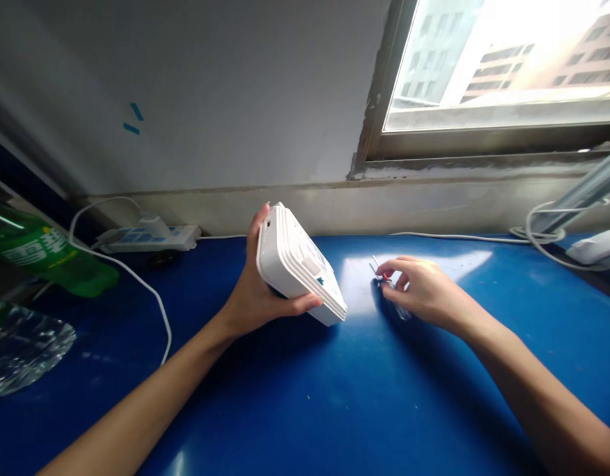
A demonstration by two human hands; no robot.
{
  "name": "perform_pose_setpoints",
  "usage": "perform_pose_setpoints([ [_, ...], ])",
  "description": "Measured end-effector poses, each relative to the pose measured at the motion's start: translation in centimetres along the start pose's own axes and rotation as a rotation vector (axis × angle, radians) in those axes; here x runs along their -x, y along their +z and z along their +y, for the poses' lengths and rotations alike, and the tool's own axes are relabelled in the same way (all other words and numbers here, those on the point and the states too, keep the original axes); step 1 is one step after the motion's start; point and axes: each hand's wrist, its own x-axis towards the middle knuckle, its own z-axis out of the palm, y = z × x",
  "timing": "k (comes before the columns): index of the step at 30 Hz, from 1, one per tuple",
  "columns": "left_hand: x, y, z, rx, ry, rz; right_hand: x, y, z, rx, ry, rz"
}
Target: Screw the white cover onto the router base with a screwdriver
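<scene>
A white box-shaped device [290,258] with ridged edges is tilted in my left hand [260,291], whose thumb presses its near side and whose fingers wrap the far side. To the right, my right hand [419,287] has thumb and fingers pinched on a small red item [386,277] low over the blue table [309,410]. Thin metal pins stick out from it, and a clear piece [403,312] lies just below the fingers. The exact shape of the red item is partly hidden.
At the left are a green bottle [47,251], a clear bottle [22,347] and a white power strip [151,239] with a cable. A metal post [583,188] wrapped in white cable and a white object [597,248] stand at the right, below a window.
</scene>
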Motion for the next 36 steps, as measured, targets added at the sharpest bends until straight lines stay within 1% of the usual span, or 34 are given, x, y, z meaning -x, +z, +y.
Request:
perform_pose_setpoints([
  [1, 0.5, -0.6, -0.5, 0.002, -0.006, 0.008, 0.0, -0.2, -0.2, -0.029, 0.018, 0.0],
  [3, 1.4, -1.9, -1.2, 0.058, -0.085, -0.01, 0.0, -0.7, -0.7, -0.153, 0.07, -0.001],
  [5, 2.0, -2.9, -1.7, 0.163, -0.237, -0.072, 0.0, -1.0, -1.2, -0.353, 0.127, -0.007],
  [7, 2.4, -3.4, -2.1, 0.283, -0.375, -0.098, -0.1, -1.1, -1.6, -0.547, 0.167, 0.01],
  [9, 2.6, -3.5, -2.3, 0.39, -0.458, -0.126, -0.2, -0.8, -1.9, -0.702, 0.206, 0.072],
  [12, 2.7, -3.5, -2.5, 0.474, -0.53, -0.219, -0.3, -0.4, -2.1, -0.892, 0.285, 0.163],
  [13, 2.8, -3.5, -2.5, 0.475, -0.536, -0.253, -0.3, -0.3, -2.2, -0.939, 0.31, 0.17],
  [15, 2.9, -3.7, -2.4, 0.436, -0.516, -0.313, -0.3, -0.3, -2.4, -0.988, 0.354, 0.142],
  [17, 3.0, -3.9, -2.3, 0.337, -0.463, -0.348, -0.3, -0.4, -2.6, -0.984, 0.383, 0.09],
  [19, 3.0, -4.2, -2.2, 0.162, -0.405, -0.368, -0.2, -0.5, -2.8, -0.959, 0.391, 0.053],
  [23, 3.2, -4.4, -2.1, -0.234, -0.316, -0.418, 0.0, -0.6, -2.7, -0.913, 0.347, 0.006],
  [25, 3.4, -4.4, -2.1, -0.347, -0.308, -0.455, -0.1, -1.1, -2.4, -0.836, 0.318, -0.02],
  [27, 3.6, -4.5, -2.2, -0.393, -0.3, -0.48, -0.5, -2.2, -2.2, -0.714, 0.283, -0.05],
  [31, 3.7, -4.6, -2.4, -0.394, -0.26, -0.487, -2.3, -5.4, -2.4, -0.472, 0.155, -0.131],
  [34, 3.5, -4.8, -2.4, -0.411, -0.272, -0.504, -4.1, -7.3, -3.7, -0.304, 0.066, -0.274],
  [36, 3.4, -4.8, -2.3, -0.417, -0.285, -0.521, -5.2, -7.7, -5.0, -0.176, -0.005, -0.317],
])
